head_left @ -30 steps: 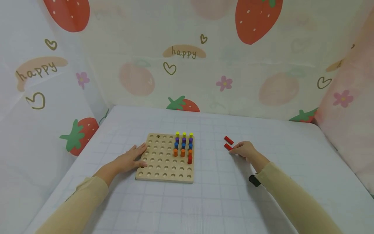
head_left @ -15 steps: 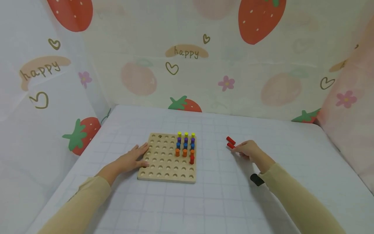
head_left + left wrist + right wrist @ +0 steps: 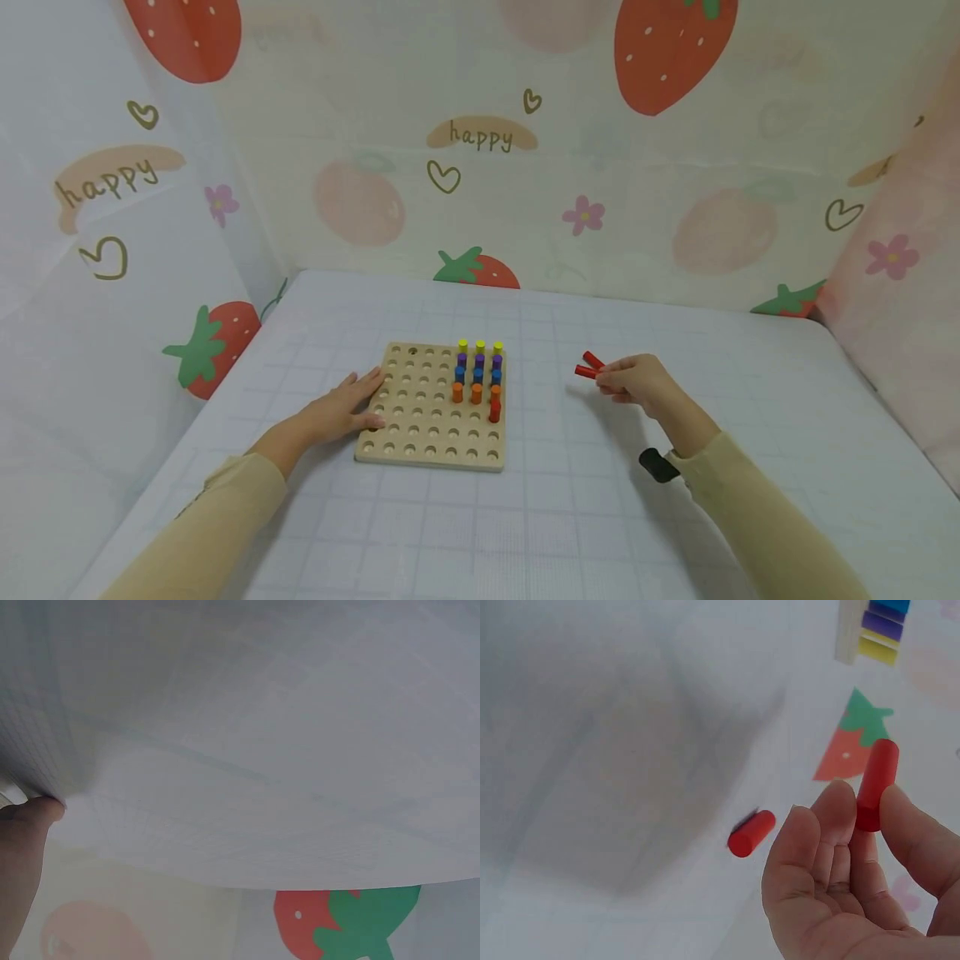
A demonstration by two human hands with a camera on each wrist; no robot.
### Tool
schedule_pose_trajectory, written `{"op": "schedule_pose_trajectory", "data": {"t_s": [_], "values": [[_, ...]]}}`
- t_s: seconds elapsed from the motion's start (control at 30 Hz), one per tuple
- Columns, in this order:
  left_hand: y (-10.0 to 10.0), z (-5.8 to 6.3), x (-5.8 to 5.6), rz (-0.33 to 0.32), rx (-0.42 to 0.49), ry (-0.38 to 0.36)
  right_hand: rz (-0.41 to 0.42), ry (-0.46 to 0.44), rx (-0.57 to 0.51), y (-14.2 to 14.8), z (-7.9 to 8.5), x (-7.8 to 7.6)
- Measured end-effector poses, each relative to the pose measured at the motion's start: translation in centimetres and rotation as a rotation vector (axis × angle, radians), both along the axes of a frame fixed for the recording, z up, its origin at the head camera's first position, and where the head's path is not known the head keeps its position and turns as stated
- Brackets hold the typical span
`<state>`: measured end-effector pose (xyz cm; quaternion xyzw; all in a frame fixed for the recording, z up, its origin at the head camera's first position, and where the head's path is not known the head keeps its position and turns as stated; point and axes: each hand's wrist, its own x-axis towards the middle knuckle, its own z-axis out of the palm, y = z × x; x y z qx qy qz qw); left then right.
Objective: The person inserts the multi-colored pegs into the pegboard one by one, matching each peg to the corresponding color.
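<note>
In the head view a wooden pegboard (image 3: pixel 427 464) lies on the table. Yellow (image 3: pixel 480 346), purple (image 3: pixel 479 361), blue (image 3: pixel 477 377) and orange pegs (image 3: pixel 476 395) stand in rows of three at its right side, with one red peg (image 3: pixel 495 411) in front. My left hand (image 3: pixel 330 414) rests on the board's left edge, fingers extended. Right of the board, my right hand (image 3: pixel 637 383) pinches a second red peg (image 3: pixel 879 784) between thumb and fingers, lifted off the table. Another red peg (image 3: pixel 751 834) lies on the table below it.
A white cloth with a faint grid covers the table (image 3: pixel 420 533). Behind and at the sides hangs a printed curtain (image 3: pixel 637 167). A black object (image 3: pixel 658 465) sits by the right sleeve cuff. The left wrist view shows mostly cloth.
The right hand has lifted one red peg from the table, and the peg has turned closer to sideways. The left hand stays on the board. The view has shifted slightly.
</note>
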<state>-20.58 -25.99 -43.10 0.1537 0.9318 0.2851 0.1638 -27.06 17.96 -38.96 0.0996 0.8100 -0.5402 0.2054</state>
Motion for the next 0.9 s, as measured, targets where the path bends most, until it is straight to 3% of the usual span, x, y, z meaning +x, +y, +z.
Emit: {"op": "schedule_pose_trajectory", "data": {"t_s": [0.47, 0.9], "values": [[-0.2, -0.6, -0.4, 0.005, 0.004, -0.004, 0.016, 0.077, 0.017, -0.9, 0.5, 1.4], [0.0, -0.2, -0.3, 0.001, 0.004, -0.008, 0.070, 0.105, -0.049, -2.6, 0.6, 1.8]]}}
